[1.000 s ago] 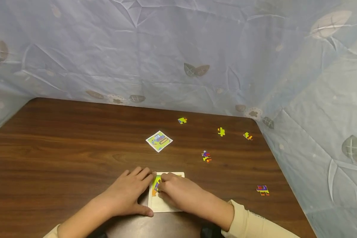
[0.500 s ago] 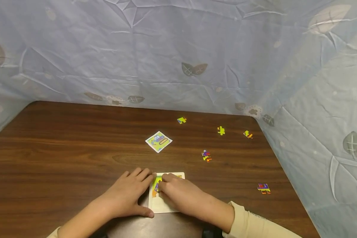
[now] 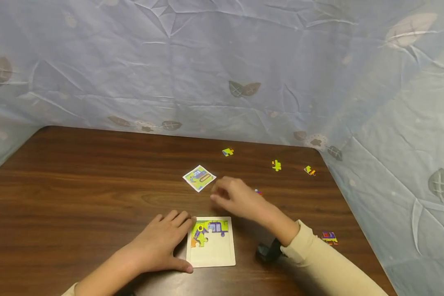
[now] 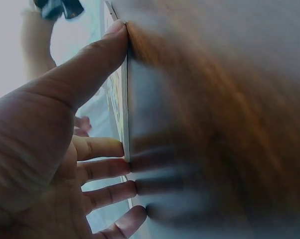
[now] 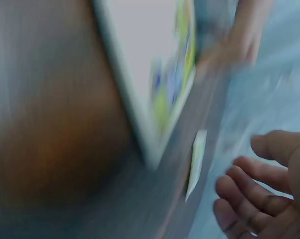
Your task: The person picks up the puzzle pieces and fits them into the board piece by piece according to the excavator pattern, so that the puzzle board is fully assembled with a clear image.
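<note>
A square white puzzle tray [image 3: 218, 255] lies near the front of the table, with joined jigsaw pieces [image 3: 201, 234] along its upper and left sides. My left hand [image 3: 160, 242] rests at the tray's left edge, thumb at the lower corner and fingers at the upper one. In the left wrist view, the thumb [image 4: 97, 64] and fingertips touch that edge. Beyond the tray's far right corner, my right hand [image 3: 240, 199] is over the table, fingers loosely bent. Nothing shows between its fingers in the right wrist view. It partly covers a loose piece [image 3: 258, 192].
A picture card [image 3: 200, 177] of a digger lies behind the tray. Loose jigsaw pieces lie at the back [image 3: 227, 152], farther right [image 3: 276, 165], near the right corner [image 3: 309, 170] and by the right sleeve [image 3: 329, 237]. A patterned curtain [image 3: 222, 61] encloses the table's back and sides.
My right hand has left the tray and moved up and to the right, uncovering a purple piece at the tray's top. My left hand keeps its place.
</note>
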Demonstrator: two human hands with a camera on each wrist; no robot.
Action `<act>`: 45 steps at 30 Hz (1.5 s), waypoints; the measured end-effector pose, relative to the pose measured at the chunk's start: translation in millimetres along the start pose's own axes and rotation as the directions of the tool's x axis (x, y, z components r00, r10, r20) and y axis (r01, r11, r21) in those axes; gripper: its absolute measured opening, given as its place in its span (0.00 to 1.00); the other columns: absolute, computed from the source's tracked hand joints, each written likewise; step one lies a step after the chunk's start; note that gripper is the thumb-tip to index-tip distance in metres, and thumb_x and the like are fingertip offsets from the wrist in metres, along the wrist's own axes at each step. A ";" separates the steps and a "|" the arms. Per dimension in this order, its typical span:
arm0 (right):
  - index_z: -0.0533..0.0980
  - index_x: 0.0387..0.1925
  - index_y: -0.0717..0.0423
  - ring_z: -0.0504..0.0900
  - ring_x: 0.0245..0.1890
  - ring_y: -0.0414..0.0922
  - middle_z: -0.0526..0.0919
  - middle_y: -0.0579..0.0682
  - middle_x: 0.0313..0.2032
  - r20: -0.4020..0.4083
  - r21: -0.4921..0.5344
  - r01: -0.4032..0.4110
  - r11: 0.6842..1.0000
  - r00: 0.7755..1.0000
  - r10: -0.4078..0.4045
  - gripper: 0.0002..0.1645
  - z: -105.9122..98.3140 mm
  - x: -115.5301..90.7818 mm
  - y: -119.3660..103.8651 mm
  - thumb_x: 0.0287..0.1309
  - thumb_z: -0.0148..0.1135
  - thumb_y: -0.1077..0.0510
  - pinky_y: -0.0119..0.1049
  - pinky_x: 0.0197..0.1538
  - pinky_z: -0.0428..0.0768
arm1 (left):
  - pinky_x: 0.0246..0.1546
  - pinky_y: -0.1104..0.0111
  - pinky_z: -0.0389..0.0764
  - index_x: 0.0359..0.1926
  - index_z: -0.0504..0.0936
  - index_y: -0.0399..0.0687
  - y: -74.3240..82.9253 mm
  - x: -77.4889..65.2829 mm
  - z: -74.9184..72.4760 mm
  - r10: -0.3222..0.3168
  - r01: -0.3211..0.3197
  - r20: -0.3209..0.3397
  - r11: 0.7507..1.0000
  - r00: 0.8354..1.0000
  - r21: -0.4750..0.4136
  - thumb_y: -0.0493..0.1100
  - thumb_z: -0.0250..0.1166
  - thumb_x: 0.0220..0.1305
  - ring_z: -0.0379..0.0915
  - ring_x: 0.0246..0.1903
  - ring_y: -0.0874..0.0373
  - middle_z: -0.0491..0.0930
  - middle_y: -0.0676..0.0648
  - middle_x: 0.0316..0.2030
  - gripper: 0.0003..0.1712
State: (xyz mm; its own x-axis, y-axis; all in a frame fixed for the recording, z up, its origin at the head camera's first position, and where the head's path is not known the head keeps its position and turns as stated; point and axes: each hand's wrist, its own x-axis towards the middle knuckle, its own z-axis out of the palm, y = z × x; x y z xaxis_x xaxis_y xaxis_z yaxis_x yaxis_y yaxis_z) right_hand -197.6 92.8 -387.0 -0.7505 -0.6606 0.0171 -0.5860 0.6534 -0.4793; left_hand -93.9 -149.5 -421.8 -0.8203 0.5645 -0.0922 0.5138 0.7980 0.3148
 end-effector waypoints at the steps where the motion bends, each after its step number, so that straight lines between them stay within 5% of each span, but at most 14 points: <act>1: 0.83 0.45 0.58 0.82 0.37 0.40 0.85 0.49 0.39 -0.036 -0.002 -0.018 1.000 0.999 0.018 0.09 -3.7 6.7 11.0 0.71 0.65 0.56 0.31 0.42 0.83 | 0.63 0.35 0.73 0.74 0.70 0.42 0.1 0.2 -0.1 -0.001 0.001 0.004 1.000 1.000 -0.002 0.77 0.75 0.45 0.68 0.69 0.42 0.73 0.42 0.71 0.65; 7: 0.80 0.56 0.65 0.85 0.54 0.55 0.84 0.59 0.52 -0.094 -0.043 -0.155 0.987 0.984 0.150 0.17 -20.9 39.9 65.7 0.73 0.63 0.58 0.49 0.59 0.84 | 0.65 0.34 0.72 0.75 0.68 0.43 -0.1 0.0 1.3 -0.006 0.006 0.021 1.000 1.000 -0.004 0.79 0.74 0.46 0.67 0.70 0.42 0.72 0.42 0.72 0.66; 17: 0.70 0.69 0.68 0.72 0.71 0.63 0.75 0.66 0.67 -0.105 -0.082 -0.246 0.966 0.966 0.237 0.29 -17.7 73.7 105.1 0.75 0.59 0.56 0.56 0.76 0.70 | 0.65 0.33 0.72 0.75 0.69 0.44 0.5 -1.0 1.5 -0.010 0.010 0.002 1.000 1.000 -0.006 0.79 0.74 0.45 0.68 0.70 0.43 0.72 0.43 0.71 0.65; 25: 0.63 0.77 0.63 0.64 0.74 0.63 0.67 0.66 0.72 -0.139 -0.040 -0.398 0.917 0.911 0.389 0.38 -6.2 85.6 103.4 0.76 0.57 0.47 0.59 0.75 0.69 | 0.66 0.33 0.71 0.76 0.68 0.44 3.0 -1.6 -0.8 -0.020 0.020 0.014 1.000 1.000 -0.013 0.78 0.74 0.46 0.67 0.71 0.43 0.71 0.43 0.73 0.65; 30: 0.69 0.74 0.60 0.66 0.72 0.64 0.69 0.67 0.70 -0.146 -0.099 -0.379 0.920 0.920 0.364 0.33 -5.6 88.4 97.1 0.76 0.58 0.48 0.60 0.71 0.73 | 0.67 0.32 0.70 0.76 0.67 0.44 3.1 -1.9 -2.3 -0.029 0.030 0.019 0.999 0.999 -0.018 0.78 0.75 0.46 0.66 0.72 0.42 0.71 0.42 0.73 0.65; 39: 0.78 0.58 0.60 0.72 0.61 0.61 0.77 0.62 0.56 -0.159 -0.059 -0.345 0.937 0.930 0.332 0.20 -6.2 86.8 99.1 0.74 0.63 0.51 0.54 0.64 0.76 | 0.67 0.33 0.70 0.76 0.67 0.44 3.2 -2.2 -4.2 -0.040 0.040 0.027 0.999 0.999 -0.014 0.77 0.75 0.46 0.66 0.72 0.42 0.71 0.42 0.73 0.66; 45: 0.73 0.65 0.64 0.74 0.65 0.63 0.76 0.65 0.62 -0.157 -0.029 -0.318 0.948 0.938 0.310 0.25 -7.6 84.3 102.1 0.73 0.63 0.56 0.55 0.69 0.76 | 0.67 0.33 0.70 0.76 0.67 0.44 3.5 -1.7 -3.7 -0.034 0.034 0.028 0.999 0.999 -0.024 0.77 0.75 0.46 0.66 0.72 0.42 0.71 0.42 0.73 0.65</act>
State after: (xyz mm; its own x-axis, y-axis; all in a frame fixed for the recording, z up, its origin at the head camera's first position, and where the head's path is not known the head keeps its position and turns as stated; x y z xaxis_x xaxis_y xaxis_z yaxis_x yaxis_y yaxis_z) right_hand -323.0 106.6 -427.9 -0.9333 -0.3591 0.0051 -0.3255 0.8399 -0.4344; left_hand -91.6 -148.5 -417.0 -0.8297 0.5431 -0.1291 0.4793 0.8116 0.3340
